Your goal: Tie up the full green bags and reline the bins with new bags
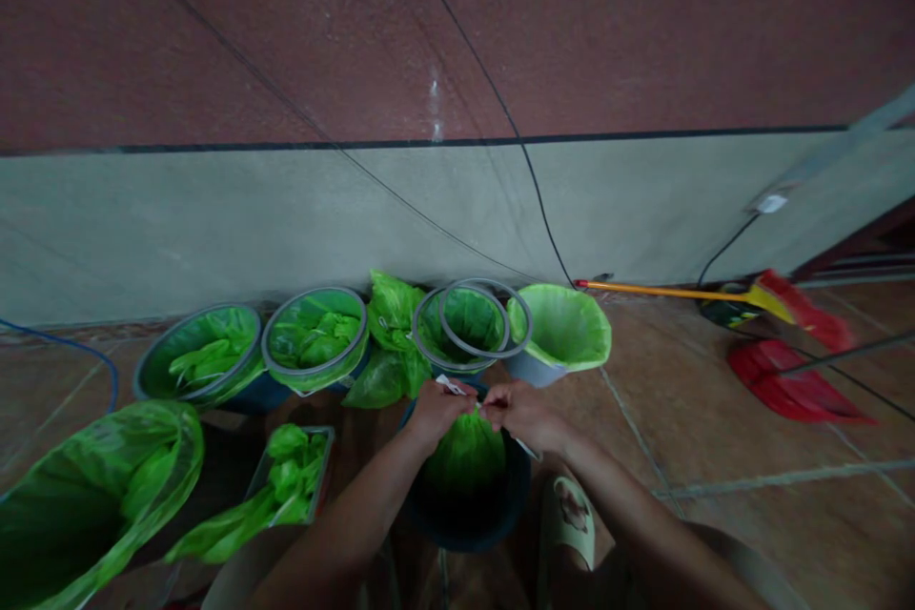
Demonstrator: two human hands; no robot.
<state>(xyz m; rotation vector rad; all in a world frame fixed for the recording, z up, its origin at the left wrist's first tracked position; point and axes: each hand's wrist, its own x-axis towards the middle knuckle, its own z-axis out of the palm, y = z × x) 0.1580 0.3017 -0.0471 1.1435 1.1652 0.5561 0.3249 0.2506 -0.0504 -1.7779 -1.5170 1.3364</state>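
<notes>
Just in front of me stands a dark bin [472, 534] with a green trash bag [466, 457] inside it. The bag's top is gathered to a narrow neck between my two hands. My left hand [444, 412] is closed at the neck, and a white strip [450, 385] sticks out above its fingers. Opposite it, my right hand [525, 412] pinches the same neck, fingertips almost touching the left ones. A pale end shows under the right wrist. Whether the neck is knotted I cannot tell, as the fingers cover it.
Several bag-lined bins line the wall, including a grey-rimmed bin [315, 368] and a pale bin [564, 334]; a loose ring [525, 319] overlaps one. A large lined bin [178, 457] and small basket [325, 472] stand left. A broom [658, 292] and red dustpan [779, 381] lie right.
</notes>
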